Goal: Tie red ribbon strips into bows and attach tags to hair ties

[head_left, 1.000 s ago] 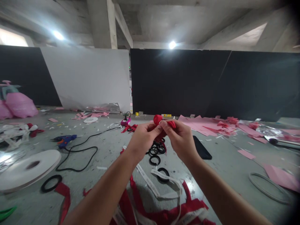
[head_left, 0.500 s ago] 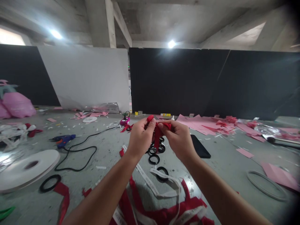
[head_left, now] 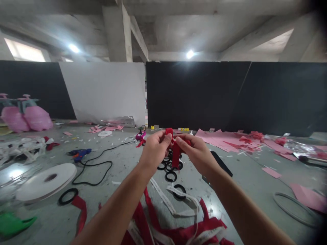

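Observation:
Both hands meet at the centre of the view, raised above the table, closed on one red ribbon. My left hand pinches it between thumb and fingers, with a folded end showing above the thumb. My right hand grips the part beside it, thumb pressed against the fingers. A tail of the ribbon hangs down between the hands. Below and behind it lie several black rings. Nearer to me is a heap of red ribbons with a printed white ribbon across them.
To the left are a blue glue gun with a black cord, a white ribbon roll, a black ring with red ribbon, and a green object. A dark flat tablet-like thing and pink paper lie right.
The view has shifted, so things on the left sit further right and more shows there. The hands stay together on the red ribbon, whose hanging tail now faces the camera more broadly.

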Motion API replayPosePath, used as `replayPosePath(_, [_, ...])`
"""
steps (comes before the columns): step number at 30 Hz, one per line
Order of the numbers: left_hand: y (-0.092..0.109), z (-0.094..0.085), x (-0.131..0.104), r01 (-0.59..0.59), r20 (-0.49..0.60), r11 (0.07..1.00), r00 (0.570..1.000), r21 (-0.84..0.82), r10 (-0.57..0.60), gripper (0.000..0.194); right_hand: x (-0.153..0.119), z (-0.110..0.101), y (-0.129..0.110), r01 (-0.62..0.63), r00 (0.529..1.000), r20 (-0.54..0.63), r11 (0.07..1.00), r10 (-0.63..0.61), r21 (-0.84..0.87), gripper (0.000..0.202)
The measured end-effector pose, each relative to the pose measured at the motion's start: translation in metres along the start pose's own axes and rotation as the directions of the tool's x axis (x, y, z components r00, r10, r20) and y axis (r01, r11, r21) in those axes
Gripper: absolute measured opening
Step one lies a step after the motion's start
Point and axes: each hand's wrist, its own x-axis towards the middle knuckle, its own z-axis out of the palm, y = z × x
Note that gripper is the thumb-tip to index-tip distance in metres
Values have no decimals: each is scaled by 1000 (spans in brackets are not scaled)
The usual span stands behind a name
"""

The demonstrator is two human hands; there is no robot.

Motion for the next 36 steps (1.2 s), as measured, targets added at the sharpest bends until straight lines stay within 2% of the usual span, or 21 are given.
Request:
replayPosePath(2, [9, -2, -6, -84, 71, 993, 994, 78, 79, 38, -2, -4, -11, 10, 999, 50, 1000, -9, -22, 32])
replayPosePath(4, [19, -3, -15, -150, 114, 977, 984, 155, 133, 44, -7, -7, -23, 51, 998, 48, 995, -47, -82, 28])
replayPosePath(7, [37, -4, -36, -124, 183, 968, 979, 216, 85, 48, -23, -6, -42, 115, 993, 47, 983, -109, -146, 24])
replayPosePath(10, [52, -2, -68, -83, 212, 978, 976, 190, 42, 47, -50, 4, -55, 110, 994, 32, 992, -108, -69, 24])
replayPosePath(13, [56, 5, -111, -61, 131, 946, 991, 317, 20, 27, -90, 22, -61, 49, 997, -66, 998, -47, 39, 25])
replayPosePath(16, [45, 11, -159, 49, 54, 944, 996, 325, -71, 29, -133, 44, -59, -32, 989, -143, 996, 44, 85, 28])
replayPosePath(19, [25, 10, -200, 137, -95, 955, 989, 264, -115, 28, -168, 66, -54, -109, 984, -132, 990, 121, 90, 33])
replayPosePath(21, [12, 5, -218, 193, -182, 956, 971, 220, -154, 26, -182, 77, -52, -139, 984, -101, 985, 149, 98, 36])
replayPosePath(23, [4, 0, -228, 216, -275, 953, 949, 215, -153, 24, -189, 82, -52, -152, 987, -41, 983, 157, 106, 35])
replayPosePath(24, [3, -2, -232, 212, -277, 952, 950, 219, -147, 25, -190, 83, -53, -157, 987, -2, 982, 158, 101, 34])
replayPosePath(26, [4, -4, -236, 178, -213, 951, 969, 252, -125, 27, -191, 82, -55, -176, 983, 61, 982, 172, 69, 33])
replayPosePath(28, [8, -4, -239, 126, -118, 943, 989, 307, -94, 29, -189, 78, -57, -193, 980, 49, 980, 191, 52, 30])
replayPosePath(30, [12, -4, -240, 84, -92, 922, 994, 378, -53, 29, -187, 75, -58, -242, 970, 10, 962, 242, 126, 29])
replayPosePath(33, [16, -4, -241, 78, -93, 885, 995, 460, -39, 21, -185, 72, -55, -422, 901, 77, 821, 427, 384, 31])
replayPosePath(36, [14, -4, -241, 111, -90, 870, 993, 481, -76, 28, -184, 68, -51, -460, 862, 72, 715, 502, 526, 32])
